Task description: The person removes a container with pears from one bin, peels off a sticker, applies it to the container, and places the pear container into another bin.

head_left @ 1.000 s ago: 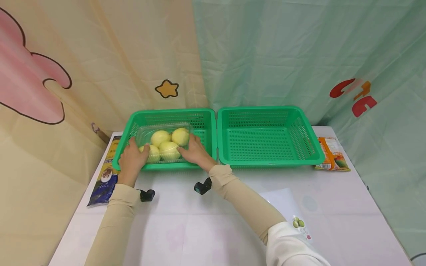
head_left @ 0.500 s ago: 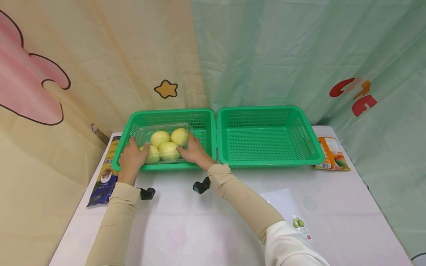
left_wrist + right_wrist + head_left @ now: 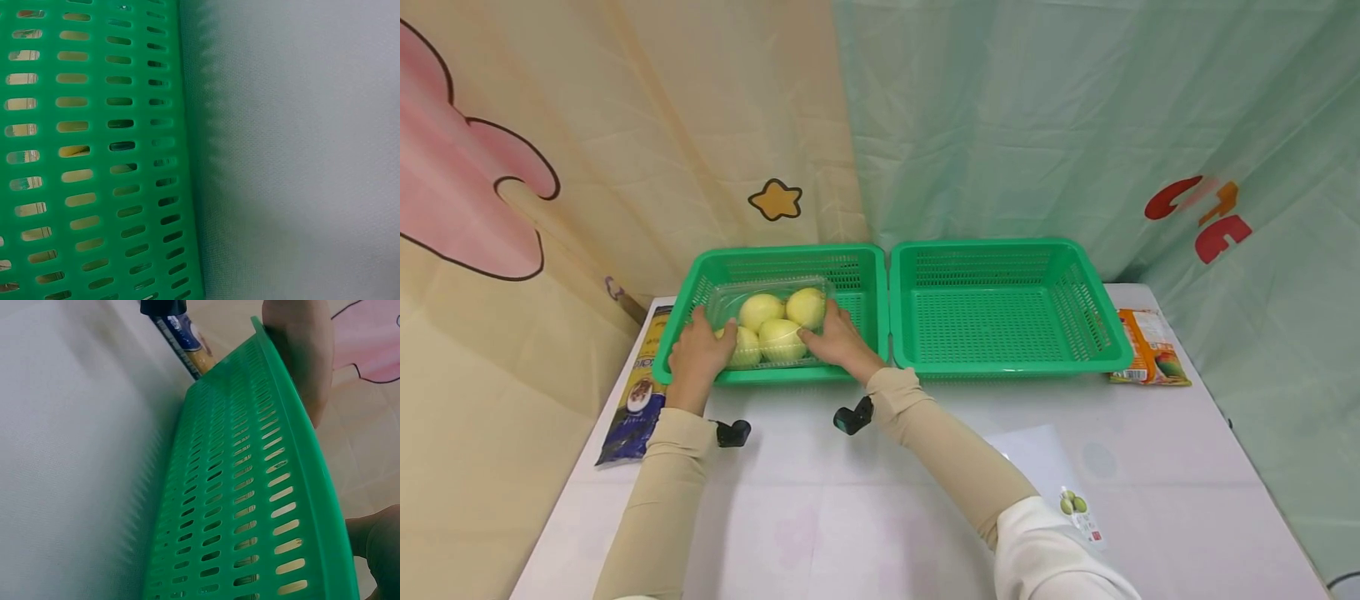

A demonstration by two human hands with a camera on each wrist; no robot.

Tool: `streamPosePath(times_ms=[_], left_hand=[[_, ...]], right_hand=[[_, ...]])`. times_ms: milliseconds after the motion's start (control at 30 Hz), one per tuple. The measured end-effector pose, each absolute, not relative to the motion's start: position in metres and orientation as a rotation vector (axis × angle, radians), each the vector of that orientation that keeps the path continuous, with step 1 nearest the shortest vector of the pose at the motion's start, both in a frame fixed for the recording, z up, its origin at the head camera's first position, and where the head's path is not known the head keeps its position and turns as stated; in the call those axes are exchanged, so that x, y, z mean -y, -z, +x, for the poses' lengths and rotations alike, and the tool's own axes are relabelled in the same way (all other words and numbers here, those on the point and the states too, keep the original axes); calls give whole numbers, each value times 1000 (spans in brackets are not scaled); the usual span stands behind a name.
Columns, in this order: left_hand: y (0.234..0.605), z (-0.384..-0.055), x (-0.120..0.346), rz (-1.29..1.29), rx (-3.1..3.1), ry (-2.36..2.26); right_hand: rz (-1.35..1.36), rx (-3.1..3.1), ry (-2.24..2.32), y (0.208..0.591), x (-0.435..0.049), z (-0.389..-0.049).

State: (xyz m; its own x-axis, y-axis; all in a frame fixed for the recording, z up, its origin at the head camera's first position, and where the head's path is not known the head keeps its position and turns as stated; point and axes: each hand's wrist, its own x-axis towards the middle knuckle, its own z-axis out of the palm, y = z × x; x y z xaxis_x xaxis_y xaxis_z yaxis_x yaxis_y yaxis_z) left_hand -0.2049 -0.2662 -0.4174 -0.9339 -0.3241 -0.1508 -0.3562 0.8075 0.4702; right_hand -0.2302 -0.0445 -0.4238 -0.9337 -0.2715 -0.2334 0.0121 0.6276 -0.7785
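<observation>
In the head view a clear plastic box [image 3: 724, 305] with several round, pale yellow-green fruits [image 3: 782, 341] sits inside the left green basket [image 3: 790, 376]. My left hand [image 3: 697, 354] grips the box at its left end, thumb toward the fruit. On the right end my right hand [image 3: 841, 340] holds it, thumb over the near side and fingers partly hidden behind. The left wrist view shows only the perforated basket wall [image 3: 137, 187], with pale shapes behind the slots. In the right wrist view, the basket's slotted side [image 3: 231, 481] fills the middle.
A second green basket [image 3: 1011, 367] stands right beside the first. A blue and yellow packet [image 3: 638, 396] lies at the left, an orange packet [image 3: 1150, 348] at the right. A flat clear bag with a fruit label [image 3: 1072, 502] lies near the right forearm. A curtain [image 3: 970, 117] hangs behind.
</observation>
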Motion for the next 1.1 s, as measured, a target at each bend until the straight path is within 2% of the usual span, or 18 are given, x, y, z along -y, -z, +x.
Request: streamPosePath(times_ms=[1100], left_hand=[[415,-211,266,-596,-2923,-811]], right_hand=[[-197,-2498,1230,423,43,-235]])
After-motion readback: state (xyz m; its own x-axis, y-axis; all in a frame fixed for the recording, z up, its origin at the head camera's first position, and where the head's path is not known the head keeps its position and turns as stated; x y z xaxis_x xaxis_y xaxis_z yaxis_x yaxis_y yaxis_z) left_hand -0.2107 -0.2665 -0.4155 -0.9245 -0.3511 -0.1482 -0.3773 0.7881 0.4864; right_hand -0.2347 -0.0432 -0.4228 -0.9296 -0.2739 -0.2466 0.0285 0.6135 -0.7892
